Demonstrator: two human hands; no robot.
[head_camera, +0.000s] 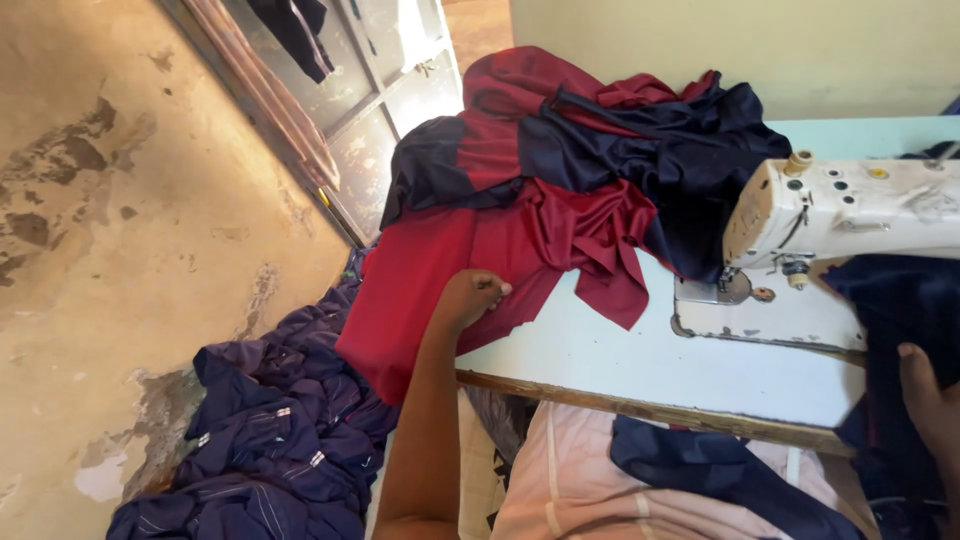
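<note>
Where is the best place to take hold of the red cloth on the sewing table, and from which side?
Probably the pointed flap of the red cloth, lying loose and flat on the pale table. Come from the near table edge, where bare surface leaves room; farther back, dark blue cloth lies tangled over it.

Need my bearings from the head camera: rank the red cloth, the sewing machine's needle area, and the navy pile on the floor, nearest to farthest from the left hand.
1. Red cloth: the left hand rests on it at the table's left edge.
2. Navy pile on the floor: below and left of the hand, beside the wall.
3. Sewing machine's needle area: farthest, on the table's right.
</note>
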